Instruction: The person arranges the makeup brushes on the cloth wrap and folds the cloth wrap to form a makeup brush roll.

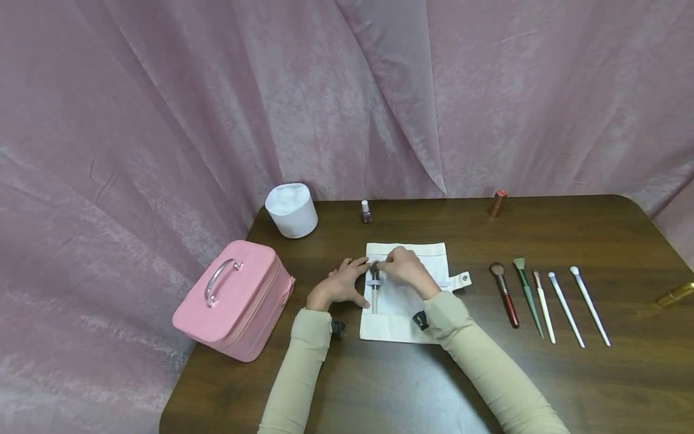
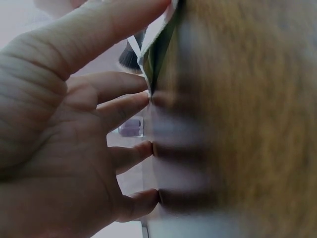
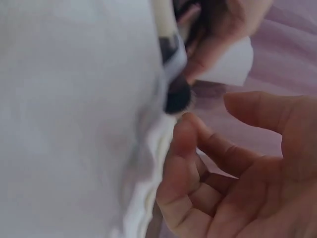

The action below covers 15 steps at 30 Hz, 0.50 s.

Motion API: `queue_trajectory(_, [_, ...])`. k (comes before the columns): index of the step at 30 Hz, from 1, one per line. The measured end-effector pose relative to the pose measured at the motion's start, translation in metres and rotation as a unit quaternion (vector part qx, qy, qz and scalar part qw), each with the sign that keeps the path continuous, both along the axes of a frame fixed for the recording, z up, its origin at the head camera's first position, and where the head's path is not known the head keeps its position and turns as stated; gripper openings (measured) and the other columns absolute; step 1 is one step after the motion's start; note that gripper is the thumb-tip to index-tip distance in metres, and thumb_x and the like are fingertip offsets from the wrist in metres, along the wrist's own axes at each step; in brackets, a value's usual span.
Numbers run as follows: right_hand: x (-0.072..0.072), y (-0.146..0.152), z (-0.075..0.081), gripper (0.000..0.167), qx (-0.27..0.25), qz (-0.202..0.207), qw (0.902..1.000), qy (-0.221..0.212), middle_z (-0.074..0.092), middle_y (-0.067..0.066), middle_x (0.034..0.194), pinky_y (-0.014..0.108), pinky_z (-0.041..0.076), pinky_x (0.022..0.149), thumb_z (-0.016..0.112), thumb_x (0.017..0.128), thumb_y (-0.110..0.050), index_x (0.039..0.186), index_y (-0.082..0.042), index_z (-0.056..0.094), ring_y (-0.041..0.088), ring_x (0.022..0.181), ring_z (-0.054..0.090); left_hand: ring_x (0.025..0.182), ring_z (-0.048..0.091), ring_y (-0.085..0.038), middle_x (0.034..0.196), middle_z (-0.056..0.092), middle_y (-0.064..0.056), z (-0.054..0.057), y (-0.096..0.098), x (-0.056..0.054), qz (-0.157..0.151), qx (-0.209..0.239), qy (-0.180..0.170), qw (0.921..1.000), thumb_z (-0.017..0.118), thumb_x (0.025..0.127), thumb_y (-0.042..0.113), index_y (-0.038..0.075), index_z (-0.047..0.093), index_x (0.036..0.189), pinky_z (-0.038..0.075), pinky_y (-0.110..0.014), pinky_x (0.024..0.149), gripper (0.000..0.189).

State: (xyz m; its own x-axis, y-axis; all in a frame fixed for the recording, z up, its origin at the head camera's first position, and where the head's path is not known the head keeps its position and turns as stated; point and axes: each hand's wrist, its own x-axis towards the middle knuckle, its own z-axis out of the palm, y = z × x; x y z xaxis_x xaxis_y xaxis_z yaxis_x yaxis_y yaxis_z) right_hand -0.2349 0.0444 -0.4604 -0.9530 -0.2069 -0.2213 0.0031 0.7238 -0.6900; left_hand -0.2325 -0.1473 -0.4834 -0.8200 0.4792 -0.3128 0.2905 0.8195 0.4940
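A white fabric brush roll [image 1: 398, 328] lies unfolded on the table. Along its left side, a makeup brush [image 1: 375, 298] with dark bristles and a pale handle sits under an elastic band. My left hand [image 1: 341, 284] rests at the roll's left edge, its fingers spread and touching the table in the left wrist view. Just right of the bristles is my right hand [image 1: 403, 266]. In the right wrist view its thumb stands apart from the bent fingers [image 3: 183, 139], which are right by the brush head [image 3: 177, 99] with nothing pinched between them.
Several makeup brushes [image 1: 530, 298] lie in a row on the right. A pink case [image 1: 233, 301] stands at the left, with a white round container [image 1: 293, 211] behind it. Nail polish [image 1: 365, 212], a brown tube [image 1: 497, 204] and a gold tube [image 1: 675, 294] are farther out.
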Motion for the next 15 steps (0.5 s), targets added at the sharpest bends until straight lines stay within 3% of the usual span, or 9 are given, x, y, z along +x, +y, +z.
queue_trajectory(6, [0.0, 0.02, 0.013, 0.031, -0.038, 0.005, 0.9984, 0.041, 0.071, 0.012, 0.087, 0.036, 0.048, 0.071, 0.062, 0.098, -0.025, 0.099, 0.003, 0.075, 0.023, 0.078, 0.06, 0.152, 0.011, -0.037, 0.167, 0.021, -0.004, 0.001, -0.001, 0.001, 0.003, -0.002, -0.002, 1.0, 0.091, 0.077, 0.024, 0.01, 0.035, 0.158, 0.017, -0.07, 0.112, 0.099])
queue_trajectory(15, [0.003, 0.069, 0.014, 0.031, -0.065, -0.044, 0.9958, 0.047, 0.07, 0.019, 0.107, 0.042, 0.049, 0.082, 0.059, 0.1, -0.023, 0.108, 0.005, 0.071, 0.029, 0.092, 0.064, 0.152, 0.011, -0.037, 0.167, 0.02, -0.006, 0.0, -0.003, -0.001, -0.006, 0.013, -0.002, 0.9999, 0.09, 0.077, 0.024, 0.01, 0.034, 0.159, 0.016, -0.071, 0.112, 0.1])
